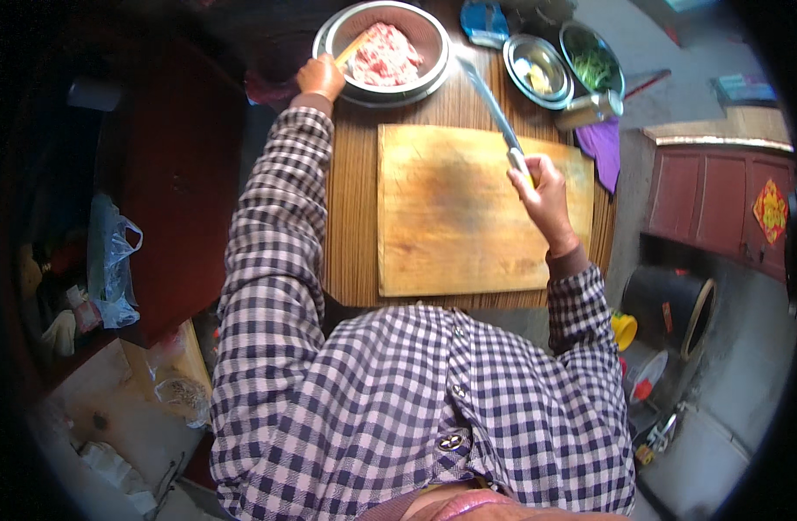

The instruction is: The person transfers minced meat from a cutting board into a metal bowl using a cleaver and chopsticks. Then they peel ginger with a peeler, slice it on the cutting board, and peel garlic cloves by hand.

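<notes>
My left hand (321, 77) is at the near left rim of a metal basin (441, 58). It is closed around a flat wooden utensil (351, 49), whose far end rests against a mound of minced raw meat (386, 57) in the basin. My right hand (543, 189) grips a kitchen knife (496, 114) by its pale handle, above the right part of a wooden cutting board (463, 215). The blade points away from me, its tip beyond the board's far edge and right of the basin. Dark stains mark the board's surface.
Right of the knife sit nested metal bowls (510, 77) with pale pieces inside, and a bowl of cut greens (594, 68). A cylindrical container (588, 109) and a purple cloth (600, 150) lie at the wood-grain table's (353, 247) right edge. A blue package (484, 25) is behind.
</notes>
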Action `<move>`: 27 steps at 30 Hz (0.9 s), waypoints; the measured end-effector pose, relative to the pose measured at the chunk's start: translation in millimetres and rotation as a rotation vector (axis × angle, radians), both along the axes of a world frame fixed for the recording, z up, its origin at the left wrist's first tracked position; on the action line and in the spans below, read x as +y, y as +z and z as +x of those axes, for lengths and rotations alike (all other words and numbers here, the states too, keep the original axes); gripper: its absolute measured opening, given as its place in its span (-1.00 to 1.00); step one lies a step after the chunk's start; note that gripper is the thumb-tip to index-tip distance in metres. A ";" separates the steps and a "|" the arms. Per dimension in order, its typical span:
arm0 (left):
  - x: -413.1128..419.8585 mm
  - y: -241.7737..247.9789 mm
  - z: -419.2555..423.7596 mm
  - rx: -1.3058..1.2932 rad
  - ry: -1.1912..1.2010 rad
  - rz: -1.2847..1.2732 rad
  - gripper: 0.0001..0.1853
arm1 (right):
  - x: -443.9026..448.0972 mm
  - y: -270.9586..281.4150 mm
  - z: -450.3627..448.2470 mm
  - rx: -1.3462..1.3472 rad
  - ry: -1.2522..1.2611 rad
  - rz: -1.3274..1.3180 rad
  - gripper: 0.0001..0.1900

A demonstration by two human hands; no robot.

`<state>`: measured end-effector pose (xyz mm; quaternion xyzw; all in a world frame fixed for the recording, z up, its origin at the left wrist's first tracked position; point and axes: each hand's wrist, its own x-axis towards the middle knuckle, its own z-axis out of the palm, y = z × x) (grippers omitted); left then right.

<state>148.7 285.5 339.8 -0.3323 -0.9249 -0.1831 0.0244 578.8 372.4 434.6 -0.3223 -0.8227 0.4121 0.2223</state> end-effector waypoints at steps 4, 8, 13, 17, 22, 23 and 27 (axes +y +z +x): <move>-20.1 -13.8 12.5 0.221 -0.092 0.153 -0.48 | 5.6 0.5 22.6 0.228 -0.067 -0.425 -0.66; -67.8 -36.0 55.5 0.359 -0.239 0.460 -0.61 | -1.0 0.8 73.2 0.324 -0.094 -0.545 -0.63; -150.3 -84.6 143.8 0.059 -0.260 0.411 -0.67 | 3.0 -55.3 128.7 0.066 -0.322 -0.489 -0.83; -213.2 -109.5 207.6 -0.271 -0.156 0.274 -0.70 | -1.8 -119.6 169.6 -0.023 -0.581 -0.530 -0.78; -247.2 -115.9 249.8 -0.477 -0.085 0.279 -0.75 | -0.5 -169.7 191.7 -0.051 -0.702 -0.644 -0.75; -247.7 -117.1 253.2 -0.540 -0.046 0.287 -0.76 | -0.2 -175.0 190.2 -0.002 -0.647 -0.625 -0.75; -240.9 -122.3 258.7 -0.622 -0.049 0.328 -0.77 | 1.0 -187.6 174.5 -0.002 -0.610 -0.655 -0.74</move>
